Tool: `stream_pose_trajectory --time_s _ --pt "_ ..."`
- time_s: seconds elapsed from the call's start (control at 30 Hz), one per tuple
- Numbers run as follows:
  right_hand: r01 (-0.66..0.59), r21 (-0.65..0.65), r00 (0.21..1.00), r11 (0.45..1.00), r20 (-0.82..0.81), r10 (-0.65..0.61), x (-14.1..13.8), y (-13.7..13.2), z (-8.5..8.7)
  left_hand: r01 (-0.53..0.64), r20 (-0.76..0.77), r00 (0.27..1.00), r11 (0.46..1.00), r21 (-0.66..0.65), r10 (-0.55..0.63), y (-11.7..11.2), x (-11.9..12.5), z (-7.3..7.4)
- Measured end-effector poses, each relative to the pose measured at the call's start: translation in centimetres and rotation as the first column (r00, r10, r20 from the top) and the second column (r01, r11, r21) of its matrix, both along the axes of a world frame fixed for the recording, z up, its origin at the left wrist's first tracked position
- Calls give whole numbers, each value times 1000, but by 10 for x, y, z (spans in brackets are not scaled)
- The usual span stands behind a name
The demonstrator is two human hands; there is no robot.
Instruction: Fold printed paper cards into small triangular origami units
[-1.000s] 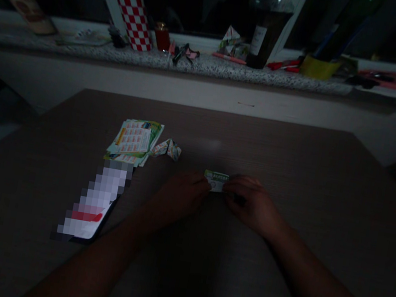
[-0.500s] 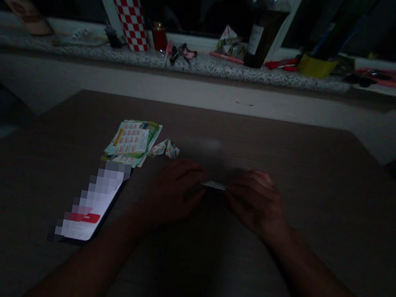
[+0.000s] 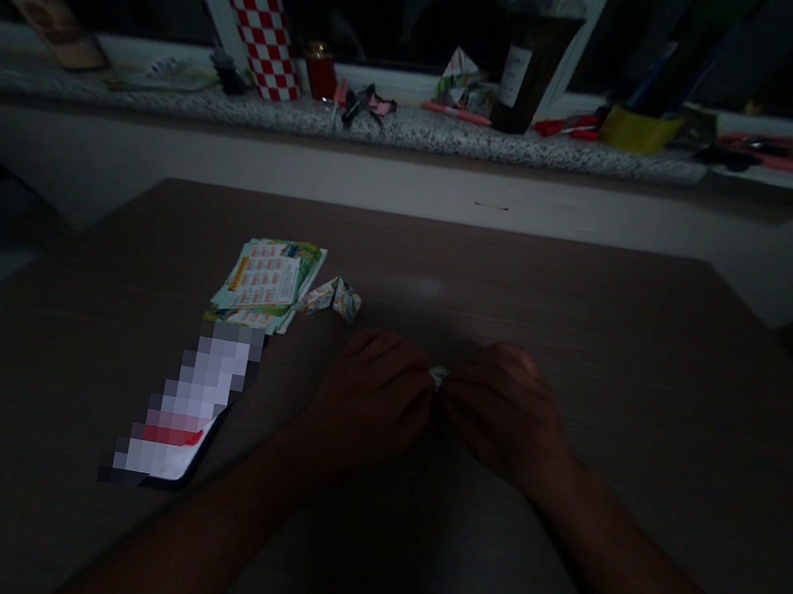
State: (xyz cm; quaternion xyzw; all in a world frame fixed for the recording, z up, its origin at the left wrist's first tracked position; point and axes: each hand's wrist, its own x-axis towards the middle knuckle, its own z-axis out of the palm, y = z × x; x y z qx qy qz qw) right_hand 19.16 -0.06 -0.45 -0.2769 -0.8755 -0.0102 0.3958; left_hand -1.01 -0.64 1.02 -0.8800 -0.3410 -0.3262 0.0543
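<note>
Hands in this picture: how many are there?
2: the left hand and the right hand, close together at the table, a piece of paper between them. No others show.

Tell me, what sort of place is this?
Probably a dimly lit room in a home, though I can't be certain. A wood-grain table with a lit phone on it stands below a speckled windowsill, which holds odds and ends, including a red-and-white checkered bottle.

Left hand (image 3: 374,397) and right hand (image 3: 505,409) pinch small paper piece (image 3: 438,375), folded paper (image 3: 333,298) and phone (image 3: 188,404) at left.
</note>
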Motion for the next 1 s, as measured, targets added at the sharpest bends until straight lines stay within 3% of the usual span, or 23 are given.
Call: stream_pose_trajectory --time_s 0.47,1.0 --pt "0 9 998 1000 62 0 -3 -5 2 45 -58 997 999 23 -44 0 1 2" --pt "-76 86 994 993 -73 82 -3 -3 5 74 -11 997 997 -37 -74 2 -1 3"
